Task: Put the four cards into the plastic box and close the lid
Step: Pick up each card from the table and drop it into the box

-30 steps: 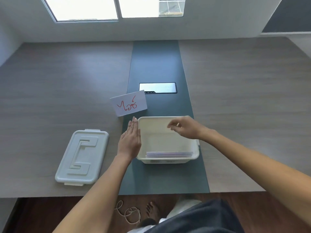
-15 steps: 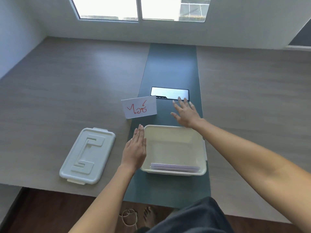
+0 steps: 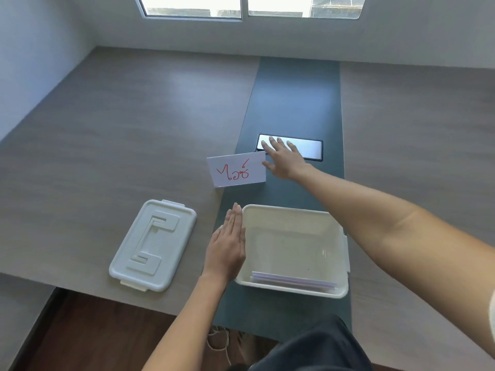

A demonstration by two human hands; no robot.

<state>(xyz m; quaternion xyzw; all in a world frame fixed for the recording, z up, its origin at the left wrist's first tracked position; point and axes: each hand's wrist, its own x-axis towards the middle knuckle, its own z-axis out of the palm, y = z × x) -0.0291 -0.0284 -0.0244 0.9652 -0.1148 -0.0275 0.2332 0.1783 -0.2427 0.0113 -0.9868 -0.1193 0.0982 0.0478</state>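
The white plastic box (image 3: 338, 291) stands open on the dark strip in front of me, with a thin stack of cards (image 3: 293, 281) lying against its near wall. Its pale lid (image 3: 152, 245) lies flat on the table to the left. One white card (image 3: 237, 172) with red writing stands beyond the box. My left hand (image 3: 226, 245) rests flat, fingers together, against the box's left wall. My right hand (image 3: 282, 159) reaches past the box with fingers spread, just right of the standing card, thumb near its right edge, holding nothing.
A shiny metal panel (image 3: 308, 149) is set into the dark strip (image 3: 294, 103) under my right fingers. The grey wood table (image 3: 107, 129) ends near me, with wooden floor, a cord (image 3: 218, 341) and a bare foot below. A wall with a window runs along the far side.
My right hand has left the box and moved forward and left, up to the standing card. The left hand has stayed at the box's side. The camera has tilted and shifted.
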